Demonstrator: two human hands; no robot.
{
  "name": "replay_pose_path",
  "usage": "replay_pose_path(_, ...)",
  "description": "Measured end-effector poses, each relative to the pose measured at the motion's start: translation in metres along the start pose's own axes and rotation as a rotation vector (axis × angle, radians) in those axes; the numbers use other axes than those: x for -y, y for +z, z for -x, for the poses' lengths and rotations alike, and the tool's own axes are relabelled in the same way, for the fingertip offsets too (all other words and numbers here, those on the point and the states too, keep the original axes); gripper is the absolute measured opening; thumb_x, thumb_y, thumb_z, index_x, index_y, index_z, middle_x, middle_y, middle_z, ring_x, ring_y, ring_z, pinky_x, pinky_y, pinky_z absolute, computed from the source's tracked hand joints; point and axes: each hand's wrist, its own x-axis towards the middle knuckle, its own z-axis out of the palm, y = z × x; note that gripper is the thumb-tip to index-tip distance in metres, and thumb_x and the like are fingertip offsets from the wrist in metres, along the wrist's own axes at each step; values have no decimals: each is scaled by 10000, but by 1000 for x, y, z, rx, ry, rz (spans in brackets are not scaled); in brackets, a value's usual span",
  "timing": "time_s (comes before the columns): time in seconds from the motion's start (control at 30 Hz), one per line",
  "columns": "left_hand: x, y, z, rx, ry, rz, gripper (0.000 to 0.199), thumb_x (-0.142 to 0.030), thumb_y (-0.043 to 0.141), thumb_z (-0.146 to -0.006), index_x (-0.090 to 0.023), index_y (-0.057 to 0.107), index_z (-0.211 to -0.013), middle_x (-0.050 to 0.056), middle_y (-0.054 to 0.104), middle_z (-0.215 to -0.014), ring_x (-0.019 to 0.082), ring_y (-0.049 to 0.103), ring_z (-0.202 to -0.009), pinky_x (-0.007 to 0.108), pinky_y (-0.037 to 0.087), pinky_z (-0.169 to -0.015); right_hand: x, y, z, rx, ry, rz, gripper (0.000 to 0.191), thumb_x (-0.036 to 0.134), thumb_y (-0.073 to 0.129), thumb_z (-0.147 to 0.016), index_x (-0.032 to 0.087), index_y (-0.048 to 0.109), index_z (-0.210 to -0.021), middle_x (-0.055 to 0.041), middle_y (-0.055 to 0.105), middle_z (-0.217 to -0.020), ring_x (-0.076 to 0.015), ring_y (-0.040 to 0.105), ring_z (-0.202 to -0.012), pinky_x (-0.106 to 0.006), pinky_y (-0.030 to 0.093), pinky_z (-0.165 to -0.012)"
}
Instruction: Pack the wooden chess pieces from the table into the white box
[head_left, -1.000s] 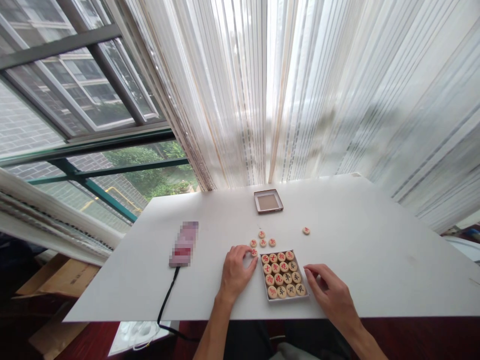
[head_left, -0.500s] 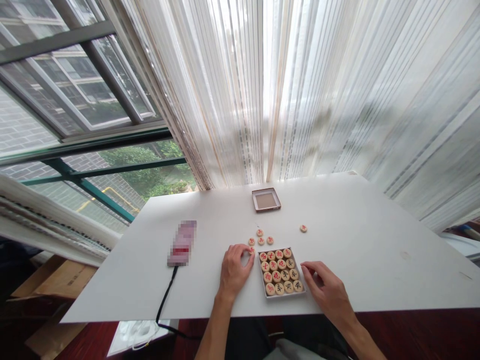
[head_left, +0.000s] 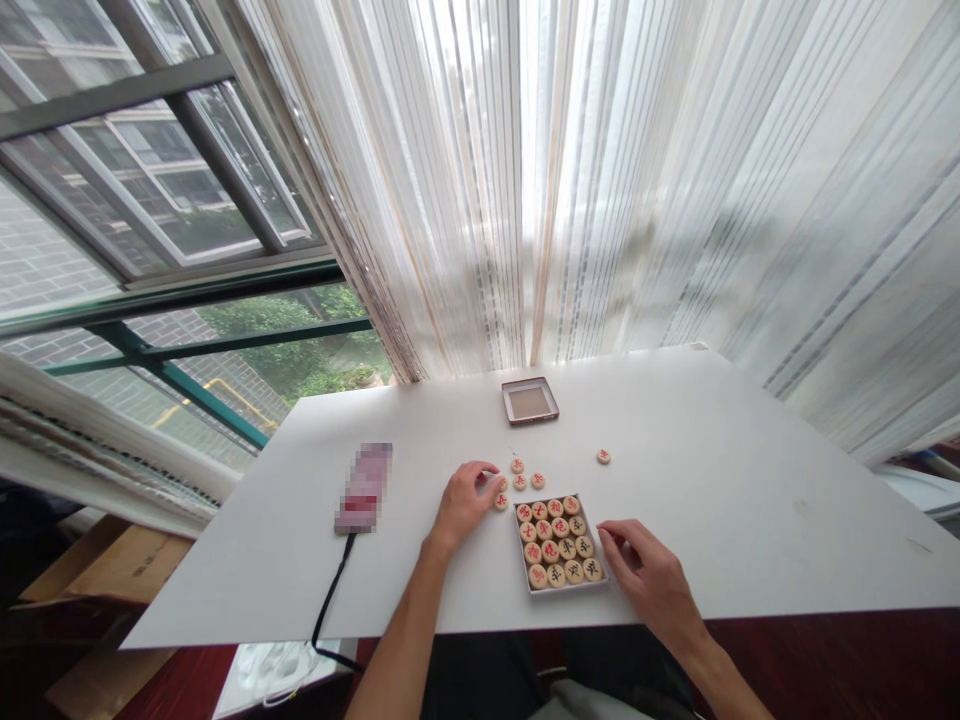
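Observation:
My left hand (head_left: 466, 505) pinches at a round wooden Chinese chess piece (head_left: 503, 484), partly covered by the fingertips. Beside it on the white table lie several more red-marked pieces, among them a nearer piece (head_left: 501, 502) and a farther one (head_left: 517, 466). To the right stands a shallow square box (head_left: 568, 590) packed with rows of pieces, some red-marked and some black-marked. My right hand (head_left: 646, 568) rests at the box's right side, thumb and forefinger tips close together near the rim. Whether anything is between those tips is hidden.
The box's lid (head_left: 530, 401) lies upturned farther back on the table (head_left: 720, 480). One lone piece (head_left: 603, 457) sits to the right. At the left is a blurred-out pinkish phone-like object (head_left: 364, 488) with a black cable (head_left: 335, 590) running off the front edge.
My left hand has moved slightly away from me, from the nearest loose piece to the one behind it. The nearer piece stays on the table. My right hand keeps its place beside the box.

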Motion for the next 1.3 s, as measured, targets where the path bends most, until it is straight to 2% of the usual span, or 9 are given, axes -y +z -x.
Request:
replay_pose_path(0.13,2,3,-8,25,7,7,151,-327,659,-854,-225,719,-947,39,716,-932,185,649,-812,334,541,-822,2,-1,0,-7,1,-1,252,384,487,-992,223,678,-954,-56,721,-909,-199,682,-780,-301,566,-703)
replay_pose_path(0.37,3,-1,-6,54,-4,25,219,-330,677,-844,-212,714,-1025,62,714,-1015,188,661,-855,334,550,-852,1,-1,0,16,19,-14,222,372,494,-995,229,661,-963,-47,709,-916,-194,663,-778,-298,549,-706)
replay_pose_path(0.47,4,-2,-7,67,-9,21,214,-333,697,-826,-214,720,-1003,55,716,-985,187,666,-847,325,553,-843,0,-1,1,26,26,-23,220,372,490,-1001,227,653,-970,-52,702,-923,-195,651,-780,-307,539,-717)
replay_pose_path(0.77,7,-4,-11,32,-13,0,179,-342,664,-852,-230,722,-978,39,718,-946,180,668,-839,316,545,-832,1,-1,1,26,31,-45,207,358,495,-1000,224,650,-977,-53,699,-924,-196,649,-785,-309,537,-720)
replay_pose_path(0.97,7,-2,-15,12,-6,29,183,-319,732,-792,-219,722,-945,35,727,-907,188,685,-795,333,558,-799,-1,1,1,14,37,-47,213,369,499,-992,227,653,-958,-54,700,-911,-205,650,-776,-312,531,-720)
replay_pose_path(1.1,-7,-8,-17,11,33,116,174,-302,706,-832,-219,697,-985,31,742,-967,181,724,-824,307,571,-765,-1,1,0,11,41,-49,208,369,503,-988,230,656,-967,-52,702,-916,-208,651,-777,-316,529,-724)
replay_pose_path(1.27,-47,-19,-1,46,112,255,256,-289,694,-867,-211,658,-1108,60,726,-1087,176,725,-906,275,585,-760,3,-4,-1,-12,67,-92,221,390,519,-978,230,671,-968,-50,709,-911,-205,644,-752,-318,528,-699)
replay_pose_path(1.3,-56,-19,4,72,127,350,257,-282,692,-874,-197,659,-1114,82,716,-1118,182,722,-914,279,590,-755,4,-5,-2,-23,77,-102,223,398,527,-973,231,675,-972,-50,711,-908,-205,639,-746,-319,528,-694)
